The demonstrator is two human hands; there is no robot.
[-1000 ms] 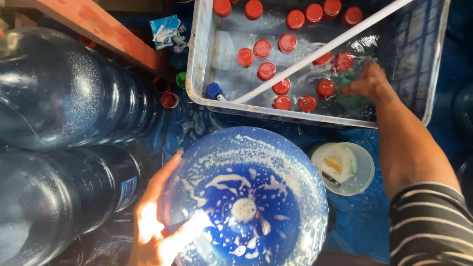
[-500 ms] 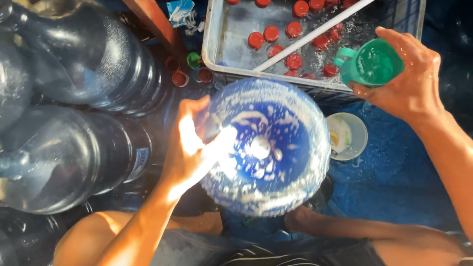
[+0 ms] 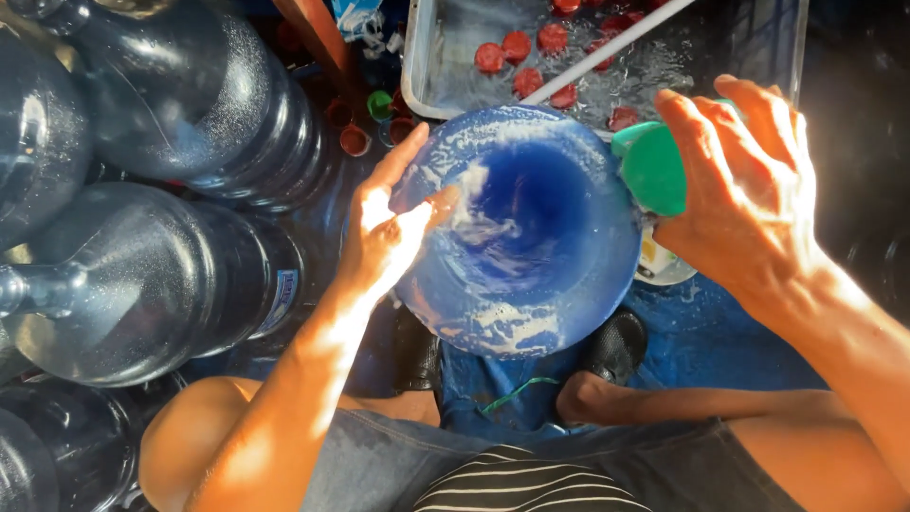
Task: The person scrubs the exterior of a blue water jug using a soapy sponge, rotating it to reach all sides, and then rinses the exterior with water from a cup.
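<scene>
Moved closer over the soapy blue water jug (image 3: 526,228), the right hand (image 3: 749,190) is clutching a green cup (image 3: 654,171), while the open left hand (image 3: 384,237) is steadying its rim.

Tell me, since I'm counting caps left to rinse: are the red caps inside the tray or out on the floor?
Mostly inside. The red caps lie in water within the grey tray; a few caps sit outside, beside its left wall.

Bottle base (image 3: 531,228): deep blue, white foam streaks. Cup (image 3: 654,171): green. Caps (image 3: 517,45) in tray: red. Shirt (image 3: 531,484): black with white stripes. Stacked bottles (image 3: 142,275): dark blue, translucent.
</scene>
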